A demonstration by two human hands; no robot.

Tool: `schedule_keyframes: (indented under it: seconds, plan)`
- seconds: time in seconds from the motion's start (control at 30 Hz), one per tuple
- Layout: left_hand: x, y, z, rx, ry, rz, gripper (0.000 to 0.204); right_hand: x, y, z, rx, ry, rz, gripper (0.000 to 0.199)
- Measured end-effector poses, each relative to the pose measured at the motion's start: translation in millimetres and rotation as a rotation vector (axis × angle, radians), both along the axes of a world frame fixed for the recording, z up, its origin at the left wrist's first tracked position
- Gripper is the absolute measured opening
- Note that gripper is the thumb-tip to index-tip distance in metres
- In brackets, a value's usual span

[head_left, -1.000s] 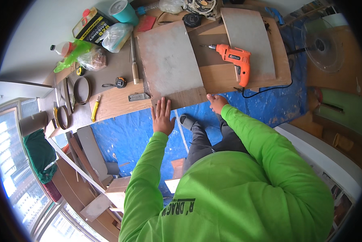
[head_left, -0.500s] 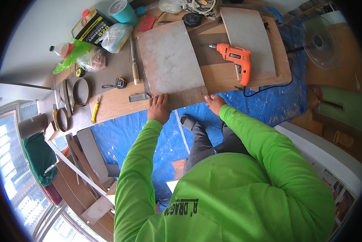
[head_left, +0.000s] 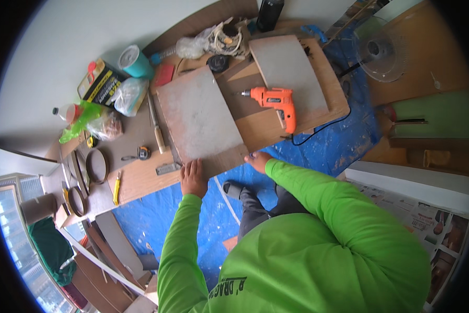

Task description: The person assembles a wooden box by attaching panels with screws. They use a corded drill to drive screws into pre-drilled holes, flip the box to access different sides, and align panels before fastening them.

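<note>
A grey-coated board (head_left: 203, 113) with a bare brown strip along its near edge lies on the worktable, its front corners at my hands. My left hand (head_left: 193, 178) grips the near left corner, fingers laid over the top and thumb hidden. At the near right corner, my right hand (head_left: 258, 161) has its fingers curled and pinched at the edge; its underside is hidden. An orange power drill (head_left: 273, 104) lies on its side to the right, partly over a second grey-coated board (head_left: 292, 62). A small metal block-like tool (head_left: 168, 168) sits just left of my left hand.
On the worktable (head_left: 140, 182) lie a yellow cutter (head_left: 117, 188), a tape measure (head_left: 143, 153), a wooden-handled file (head_left: 157, 130) and brown rings (head_left: 97, 165). Behind stand an adhesive can (head_left: 99, 83) and a turquoise tumbler (head_left: 135, 62). The drill's black cord (head_left: 323, 130) trails near the front edge.
The whole view has shifted, so the table sits lower and further left in the picture. Both hands stay at the board's near corners; the board and drill keep their places on the table.
</note>
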State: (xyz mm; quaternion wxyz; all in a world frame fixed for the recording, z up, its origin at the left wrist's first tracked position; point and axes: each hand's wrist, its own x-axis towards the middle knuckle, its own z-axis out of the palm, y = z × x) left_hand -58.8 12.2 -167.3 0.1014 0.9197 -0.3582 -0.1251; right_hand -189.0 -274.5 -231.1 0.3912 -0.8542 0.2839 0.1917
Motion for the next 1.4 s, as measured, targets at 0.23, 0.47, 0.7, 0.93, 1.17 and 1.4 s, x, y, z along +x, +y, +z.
schedule_keyframes:
  seconds: [0.23,0.47,0.7,0.93,1.17,1.4]
  plan:
    - [-38,-17,53,-0.005,0.078,0.234,0.099,-28,-79,100,-0.006,0.163,0.157,0.067]
    - [-152,-35,40,-0.43,0.391,0.383,0.016,5,-314,83,0.051,-0.213,-0.373,0.018]
    - [-251,-77,-9,-0.157,0.882,0.604,0.032,191,-516,44,-0.348,-0.469,-0.231,0.019]
    - [-272,-128,-9,-0.062,0.997,0.787,0.049,275,-560,24,-0.586,-0.32,0.199,0.02]
    - [-242,-192,24,-0.055,1.022,0.815,0.056,275,-594,2,-0.691,-0.526,0.59,0.024]
    - [-214,-215,21,-0.078,0.693,0.486,0.032,249,-608,32,0.4,-0.705,-0.533,0.012]
